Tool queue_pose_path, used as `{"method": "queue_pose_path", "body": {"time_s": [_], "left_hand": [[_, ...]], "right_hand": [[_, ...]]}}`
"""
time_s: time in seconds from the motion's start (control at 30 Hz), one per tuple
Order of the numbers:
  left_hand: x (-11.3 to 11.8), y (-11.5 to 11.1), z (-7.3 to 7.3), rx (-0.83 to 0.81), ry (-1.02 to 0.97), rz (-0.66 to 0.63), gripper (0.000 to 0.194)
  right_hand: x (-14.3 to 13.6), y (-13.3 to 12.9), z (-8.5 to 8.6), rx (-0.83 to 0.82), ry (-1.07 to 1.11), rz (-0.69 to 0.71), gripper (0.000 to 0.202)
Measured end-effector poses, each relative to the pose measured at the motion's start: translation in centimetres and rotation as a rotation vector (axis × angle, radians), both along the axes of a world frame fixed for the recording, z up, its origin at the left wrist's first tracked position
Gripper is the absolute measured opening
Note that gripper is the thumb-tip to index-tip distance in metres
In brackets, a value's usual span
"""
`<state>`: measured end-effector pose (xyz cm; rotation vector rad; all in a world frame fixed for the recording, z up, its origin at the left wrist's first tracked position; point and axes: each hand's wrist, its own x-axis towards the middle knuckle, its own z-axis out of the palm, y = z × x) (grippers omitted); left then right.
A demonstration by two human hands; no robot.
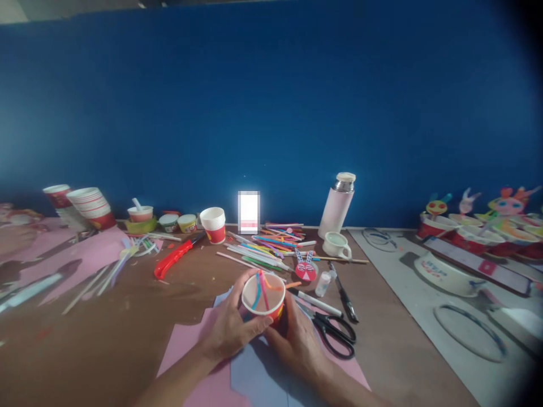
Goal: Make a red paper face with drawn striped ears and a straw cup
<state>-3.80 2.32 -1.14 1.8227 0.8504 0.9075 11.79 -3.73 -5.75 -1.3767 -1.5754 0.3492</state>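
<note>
Between my two hands is a red-and-white paper cup [250, 291], its open mouth tilted toward me. Blue, pink and orange straws [266, 289] stand inside it, the orange one bent out over the rim. My left hand [232, 325] wraps the cup's left side, thumb across the front. My right hand [297, 333] is curled against its lower right side, fingertips partly hidden behind it. Beneath my hands lie pink paper [186, 345] and blue-grey paper [258, 373]. Black-handled scissors [335, 333] rest right of my right hand, near a white marker [318, 302].
Loose straws [258, 254] and a red rabbit-like cutout [306, 271] lie beyond the cup. A red-handled cutter [173, 259] is at left. Behind stand stacked cups [213, 226], a pink flask [337, 206] and a mug [336, 245]. Decorated cups [479, 240] line the right side.
</note>
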Motion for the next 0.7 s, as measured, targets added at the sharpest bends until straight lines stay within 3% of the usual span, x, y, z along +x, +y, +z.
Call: {"method": "queue_pose_path", "body": {"time_s": [0.13,0.37,0.53,0.7], "left_hand": [[-0.3,0.4,0.2,0.002,0.017,-0.032,0.077],[-1.3,2.0,0.4,-0.007,0.029,-0.175,0.075],[-2.1,3.1,1.4,0.102,0.11,-0.137,0.077],[-2.7,3.7,2.0,0.019,0.03,-0.086,0.074]], "right_hand": [[0.1,-0.3,0.7,-0.126,0.03,0.065,0.05],[0.5,-0.3,0.2,-0.173,-0.09,0.012,0.049],[0.4,-0.6,0.8,-0.154,-0.173,0.026,0.036],[0.5,-0.8,1.8,-0.205,-0.199,0.021,0.016]]}}
